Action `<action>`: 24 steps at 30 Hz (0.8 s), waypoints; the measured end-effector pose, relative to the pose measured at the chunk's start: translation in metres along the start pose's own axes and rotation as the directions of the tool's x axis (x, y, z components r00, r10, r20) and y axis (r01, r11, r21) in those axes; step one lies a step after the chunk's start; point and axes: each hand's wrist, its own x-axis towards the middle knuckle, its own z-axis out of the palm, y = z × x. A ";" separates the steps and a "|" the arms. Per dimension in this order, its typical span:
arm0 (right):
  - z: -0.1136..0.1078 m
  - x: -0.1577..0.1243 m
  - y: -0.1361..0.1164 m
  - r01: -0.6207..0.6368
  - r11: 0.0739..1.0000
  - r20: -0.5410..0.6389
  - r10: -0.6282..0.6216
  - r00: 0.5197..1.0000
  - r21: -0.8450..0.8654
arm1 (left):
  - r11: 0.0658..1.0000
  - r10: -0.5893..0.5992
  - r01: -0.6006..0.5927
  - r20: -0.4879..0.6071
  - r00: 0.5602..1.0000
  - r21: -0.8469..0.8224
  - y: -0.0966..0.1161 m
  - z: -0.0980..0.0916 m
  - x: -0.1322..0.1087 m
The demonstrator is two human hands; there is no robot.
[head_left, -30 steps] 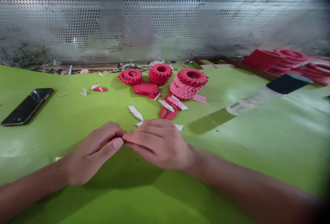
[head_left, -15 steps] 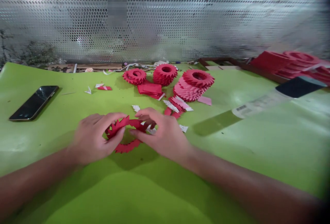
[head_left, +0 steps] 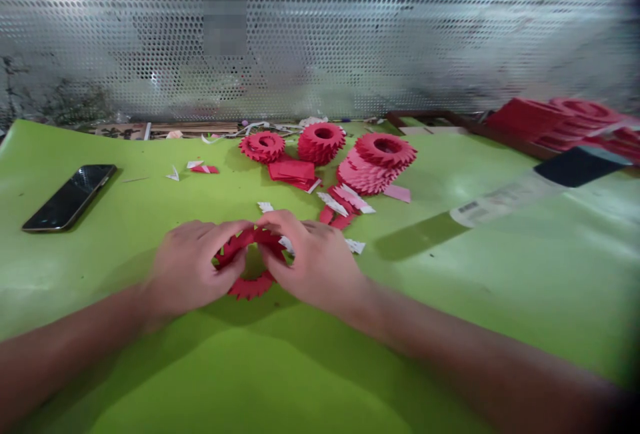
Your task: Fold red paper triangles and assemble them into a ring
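Both my hands grip a red folded-paper ring [head_left: 253, 287] with a toothed outer edge, just above the green table surface. My left hand [head_left: 193, 264] is closed on its left side, thumb inside the ring and fingers outside. On the opposite side, my right hand [head_left: 317, 264] pinches the ring between thumb and fingers. The two index fingertips nearly meet at the far rim. Small white paper pieces [head_left: 356, 246] lie beside and behind my right hand. Parts of the ring are hidden behind my fingers.
Behind are red toothed paper rings [head_left: 263, 147], a red stack [head_left: 321, 143] and a red-and-pink stack [head_left: 377, 164]. Red paper slips [head_left: 293, 171] lie before them. A phone [head_left: 70, 198] rests left; a clear tube with a black end [head_left: 583, 167] lies right, near a tray [head_left: 520, 142].
My right hand has shifted slightly left along the ring, bringing its fingertips against the left hand's at the far rim. The ring now looks more closed and rounder.
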 end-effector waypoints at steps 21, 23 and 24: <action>-0.011 0.013 0.008 -0.535 0.436 0.427 0.326 0.844 0.724 | 0.890 0.163 -0.148 -0.002 0.987 -0.432 -0.020 0.001 -0.008; -0.009 0.013 0.007 -0.538 0.393 0.446 0.305 0.841 0.745 | 0.899 0.190 -0.157 0.041 0.981 -0.409 -0.019 -0.001 -0.007; -0.009 0.013 0.006 -0.540 0.374 0.456 0.294 0.840 0.754 | 0.904 0.198 -0.162 0.051 0.979 -0.395 -0.018 -0.002 -0.007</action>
